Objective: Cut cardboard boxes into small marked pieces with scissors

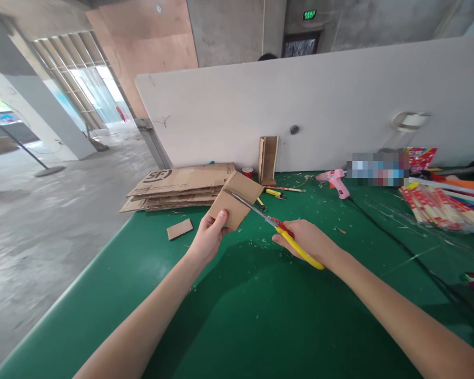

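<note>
A brown, roughly rectangular piece of flat cardboard (237,211) is held above a green worktop (134,252), its near end pinched in a person's left hand (208,235), thumb on the upper face, while the right hand (307,239) grips steel-bladed scissors with yellow-and-red handles (283,233). The cardboard looks light, fairly stiff and unlikely to slip, though it would probably crease under hard pressure; the sensible hold is the near edge toward 7 o'clock, clear of the blades. Its long axis runs from 7 o'clock to 1 o'clock, while the blades point across it toward 10 o'clock. Whether they bite through the sheet or merely lie over it is hard to tell from this angle. Toward 8 o'clock lies a small brown cardboard rectangle (179,230); toward 3 o'clock, a pink plastic glue gun (338,185).
</note>
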Demonstrator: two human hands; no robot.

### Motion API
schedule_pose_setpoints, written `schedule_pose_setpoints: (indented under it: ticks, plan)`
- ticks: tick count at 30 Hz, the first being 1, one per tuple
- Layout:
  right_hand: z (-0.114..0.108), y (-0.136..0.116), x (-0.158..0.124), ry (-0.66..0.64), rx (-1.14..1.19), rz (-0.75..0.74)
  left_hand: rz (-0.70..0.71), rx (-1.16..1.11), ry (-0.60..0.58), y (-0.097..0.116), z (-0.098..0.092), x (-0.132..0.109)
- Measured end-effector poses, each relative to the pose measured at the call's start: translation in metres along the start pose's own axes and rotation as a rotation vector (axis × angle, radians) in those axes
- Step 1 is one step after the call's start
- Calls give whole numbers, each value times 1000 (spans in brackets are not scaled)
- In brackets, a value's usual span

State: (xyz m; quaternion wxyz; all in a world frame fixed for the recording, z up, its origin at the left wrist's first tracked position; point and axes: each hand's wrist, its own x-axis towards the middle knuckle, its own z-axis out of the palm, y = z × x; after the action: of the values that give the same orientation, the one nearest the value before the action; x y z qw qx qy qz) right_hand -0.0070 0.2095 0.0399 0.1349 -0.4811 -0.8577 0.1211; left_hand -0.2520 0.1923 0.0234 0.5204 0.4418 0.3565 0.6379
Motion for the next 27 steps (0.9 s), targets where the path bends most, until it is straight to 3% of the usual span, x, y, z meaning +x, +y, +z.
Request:
schedule_pose_setpoints:
  ticks: [13,19,27]
  plan:
    - [-7,-1,-3,-122,-14,-65,-2,53,-49,-2,0,-2]
    - [0,1,-2,-26,-59,-38,-5,53,-65,-3,1,-3]
    - [2,1,1,-34,-39,-67,-21,29,-47,-1,3,-4]
